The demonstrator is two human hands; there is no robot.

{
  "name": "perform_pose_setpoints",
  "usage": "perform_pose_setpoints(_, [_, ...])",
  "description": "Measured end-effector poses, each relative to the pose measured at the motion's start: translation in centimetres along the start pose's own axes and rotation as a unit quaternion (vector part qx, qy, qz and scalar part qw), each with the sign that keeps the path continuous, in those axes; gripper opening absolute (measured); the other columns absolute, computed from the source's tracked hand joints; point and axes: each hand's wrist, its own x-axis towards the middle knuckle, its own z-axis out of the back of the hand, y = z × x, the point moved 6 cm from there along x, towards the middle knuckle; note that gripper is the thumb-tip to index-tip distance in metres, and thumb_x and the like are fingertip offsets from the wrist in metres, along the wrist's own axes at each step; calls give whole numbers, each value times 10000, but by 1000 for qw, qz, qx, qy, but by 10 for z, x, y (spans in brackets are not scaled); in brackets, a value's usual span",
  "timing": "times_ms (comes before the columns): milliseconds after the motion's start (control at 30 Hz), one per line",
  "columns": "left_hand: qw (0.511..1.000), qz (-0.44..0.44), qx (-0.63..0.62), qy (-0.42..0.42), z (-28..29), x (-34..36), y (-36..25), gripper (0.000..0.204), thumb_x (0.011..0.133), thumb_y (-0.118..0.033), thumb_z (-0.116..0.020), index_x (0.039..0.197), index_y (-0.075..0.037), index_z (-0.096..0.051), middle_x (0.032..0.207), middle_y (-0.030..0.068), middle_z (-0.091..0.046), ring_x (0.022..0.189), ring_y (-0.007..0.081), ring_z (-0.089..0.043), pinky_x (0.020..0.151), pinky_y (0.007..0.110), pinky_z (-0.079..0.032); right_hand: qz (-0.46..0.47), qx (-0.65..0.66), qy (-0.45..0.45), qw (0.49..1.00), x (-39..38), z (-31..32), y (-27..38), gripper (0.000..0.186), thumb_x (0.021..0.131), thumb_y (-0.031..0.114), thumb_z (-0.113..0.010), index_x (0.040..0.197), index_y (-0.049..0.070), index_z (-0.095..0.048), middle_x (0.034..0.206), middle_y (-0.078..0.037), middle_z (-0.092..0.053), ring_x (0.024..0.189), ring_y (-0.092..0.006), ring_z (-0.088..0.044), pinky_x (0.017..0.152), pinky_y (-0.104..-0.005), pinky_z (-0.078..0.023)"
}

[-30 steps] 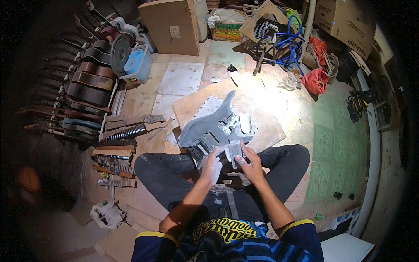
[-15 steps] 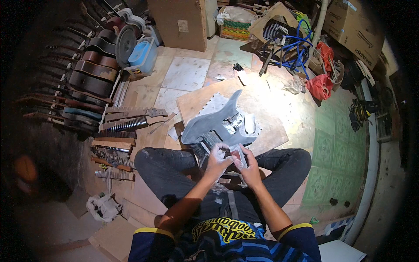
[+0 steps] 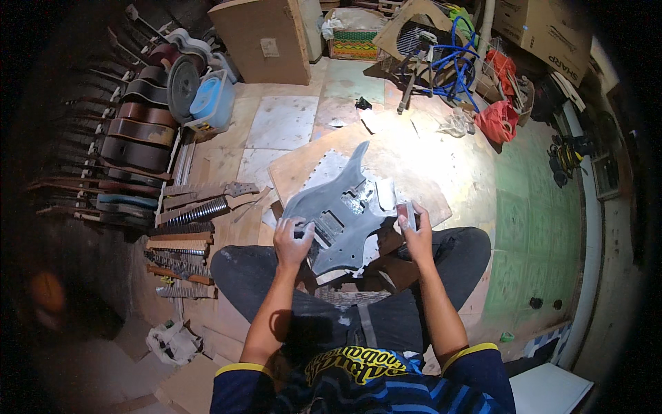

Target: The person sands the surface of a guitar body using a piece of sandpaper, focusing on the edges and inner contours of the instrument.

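A grey electric guitar body [image 3: 353, 232], with cut-out pickup cavities and one long horn pointing away from me, lies in front of my crossed legs. My left hand [image 3: 294, 241] grips its left edge beside the lower cavity, fingers curled. Off the body's right edge, my right hand [image 3: 418, 236] is closed round a small block with a reddish face, which looks like a sanding block [image 3: 405, 214]. A curved whitish sheet [image 3: 385, 195] rests between the body and that block. Pale dust coats my fingers.
Under the body is a wooden board [image 3: 293, 164] on the tiled floor. Guitar necks and combed wooden pieces [image 3: 183, 233] lie at left, below a rack of guitars [image 3: 141, 131]. Blue hose [image 3: 463, 65], a red bag [image 3: 498, 121] and cartons [image 3: 541, 31] stand far right.
My hands have parted from near each other over my lap. The left has moved onto the guitar body's left edge; the right has gone right with the block. The body now sits flatter and more exposed.
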Motion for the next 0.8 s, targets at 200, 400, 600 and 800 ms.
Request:
perform_pose_setpoints(200, [979, -120, 132, 95, -20, 41, 51, 295, 785, -307, -795, 891, -52, -690, 889, 125, -681, 828, 329, -645, 774, 435, -509, -33, -15, -94, 995, 1, 19, -42, 528, 929, 198, -712, 1360, -21, -499, 1292, -181, -595, 1174, -251, -575, 1036, -368, -428])
perform_pose_setpoints(400, [971, 145, 142, 129, -15, 43, 141, 555, 809, -493, -768, 998, 20, -675, 941, 199, -677, 915, 354, -662, 822, 432, -525, -98, 11, -126, 987, 5, 11, -53, 521, 937, 219, -712, 1371, 15, -507, 1205, -119, -635, 1064, -192, -594, 948, -333, -467])
perform_pose_setpoints(600, [916, 296, -27, 271, -53, 6, 149, 722, 731, -563, -835, 1093, 29, -637, 1048, 187, -696, 967, 286, -671, 850, 394, -521, -170, 55, -133, 975, 6, 7, -71, 543, 932, 230, -720, 1382, 24, -497, 1226, -151, -639, 1096, -212, -605, 957, -341, -471])
perform_pose_setpoints(800, [885, 354, -86, 291, -49, -7, 167, 939, 666, -548, -889, 1308, 48, -552, 1223, 186, -662, 1124, 245, -633, 994, 358, -478, -148, 79, -103, 980, 7, -6, -70, 525, 934, 217, -716, 1371, 22, -501, 1209, -140, -641, 1075, -204, -608, 942, -332, -475])
